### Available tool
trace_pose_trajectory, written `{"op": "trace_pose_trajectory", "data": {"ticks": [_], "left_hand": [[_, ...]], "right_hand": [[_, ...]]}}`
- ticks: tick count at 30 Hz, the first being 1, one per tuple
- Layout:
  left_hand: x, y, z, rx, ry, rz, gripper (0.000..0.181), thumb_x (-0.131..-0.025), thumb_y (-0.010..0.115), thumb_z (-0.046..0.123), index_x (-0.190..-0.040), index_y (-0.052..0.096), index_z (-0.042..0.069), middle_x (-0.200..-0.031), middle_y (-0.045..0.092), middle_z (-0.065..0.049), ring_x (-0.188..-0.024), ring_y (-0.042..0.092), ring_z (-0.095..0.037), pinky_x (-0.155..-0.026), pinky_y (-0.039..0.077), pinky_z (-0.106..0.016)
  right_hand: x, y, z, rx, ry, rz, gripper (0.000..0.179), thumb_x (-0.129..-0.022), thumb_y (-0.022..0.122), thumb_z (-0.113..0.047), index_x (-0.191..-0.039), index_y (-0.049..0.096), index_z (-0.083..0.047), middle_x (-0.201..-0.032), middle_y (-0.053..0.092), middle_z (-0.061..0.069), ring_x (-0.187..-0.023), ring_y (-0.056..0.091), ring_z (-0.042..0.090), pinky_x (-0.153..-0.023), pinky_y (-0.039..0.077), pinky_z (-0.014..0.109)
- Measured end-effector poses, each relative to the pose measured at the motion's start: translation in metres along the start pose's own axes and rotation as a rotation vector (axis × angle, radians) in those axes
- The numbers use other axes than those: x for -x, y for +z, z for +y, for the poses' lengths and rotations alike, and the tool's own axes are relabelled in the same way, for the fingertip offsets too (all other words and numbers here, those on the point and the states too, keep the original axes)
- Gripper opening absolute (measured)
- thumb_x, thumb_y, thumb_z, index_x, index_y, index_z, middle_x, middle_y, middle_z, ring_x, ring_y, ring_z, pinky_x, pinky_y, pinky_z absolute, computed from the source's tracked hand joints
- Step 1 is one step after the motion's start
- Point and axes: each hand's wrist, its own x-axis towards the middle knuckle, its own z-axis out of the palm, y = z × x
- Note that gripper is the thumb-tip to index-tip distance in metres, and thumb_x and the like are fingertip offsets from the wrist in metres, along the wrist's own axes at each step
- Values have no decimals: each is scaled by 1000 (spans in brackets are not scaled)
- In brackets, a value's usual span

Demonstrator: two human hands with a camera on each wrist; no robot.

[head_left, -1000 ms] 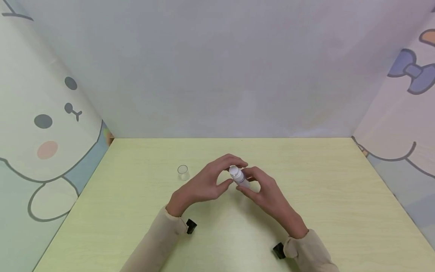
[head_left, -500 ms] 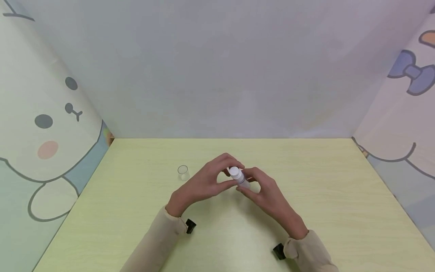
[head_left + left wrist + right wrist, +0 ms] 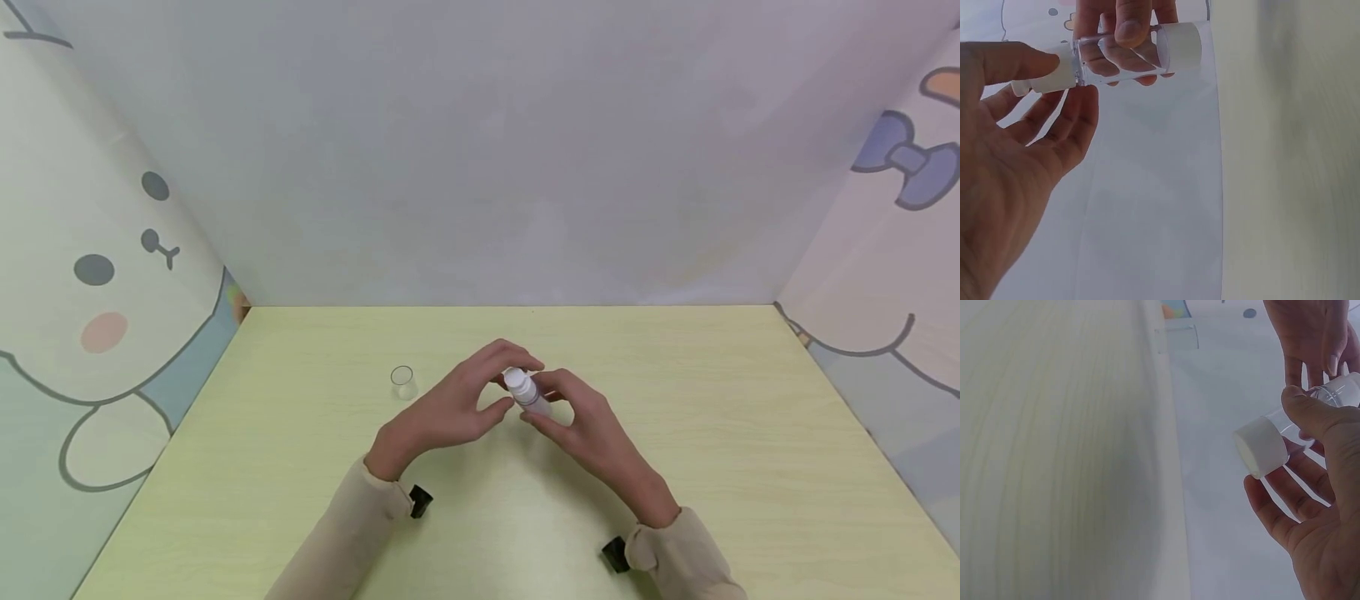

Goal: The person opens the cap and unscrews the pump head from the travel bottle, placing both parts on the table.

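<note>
A small clear pump bottle with a white base and a white pump top is held tilted above the table between both hands. My right hand grips its clear body, thumb on one side and fingers on the other, as the right wrist view shows with the white base sticking out. At the top end, my left hand has its thumb across the white collar and its fingers curved along the other side. Left of that hand stands a small clear cylinder, like a cap or cup.
The pale wood table meets a plain grey-white wall at the back. Side panels with cartoon figures stand left and right. Black wrist devices sit at both sleeve cuffs.
My left thumb and fingers close in around the pump top half a second ago, then spread slightly again now. My right hand and the bottle stay nearly in place.
</note>
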Motion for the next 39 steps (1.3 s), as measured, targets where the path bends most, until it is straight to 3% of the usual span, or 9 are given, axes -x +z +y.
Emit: {"op": "trace_pose_trajectory", "data": {"ticks": [13, 26, 33, 39], "left_hand": [[0, -1, -2, 15, -22, 31, 40, -95, 75, 7, -132, 61, 12, -124, 65, 4, -111, 62, -7, -93, 57, -27], [0, -1, -2, -14, -55, 80, 29, -92, 82, 16, -116, 66, 19, -109, 64, 10, -101, 59, -5, -91, 57, -31], [0, 0, -2, -21, -38, 53, 45, -91, 82, 15, -132, 63, 17, -124, 63, 6, -114, 59, -8, -102, 54, -34], [1, -1, 2, -15, -9, -3, 49, -95, 69, -1, -141, 58, 14, -132, 63, 1, -121, 58, -10, -106, 51, -31]], "right_hand": [[0, 0, -2, 5, 12, -6, 48, -83, 88, -9, -125, 65, -15, -120, 69, -7, -105, 68, 10, -90, 60, 31], [0, 0, -2, -1, 14, -12, 48, -84, 88, -9, -125, 65, -15, -117, 70, -6, -104, 68, 10, -90, 60, 31], [1, -1, -3, -3, 19, -9, 47, -84, 87, -9, -125, 65, -15, -119, 70, -6, -104, 69, 11, -87, 61, 35], [1, 0, -2, -12, 15, -3, 48, -83, 88, -9, -124, 65, -15, -117, 70, -6, -102, 69, 10, -86, 60, 34]]}}
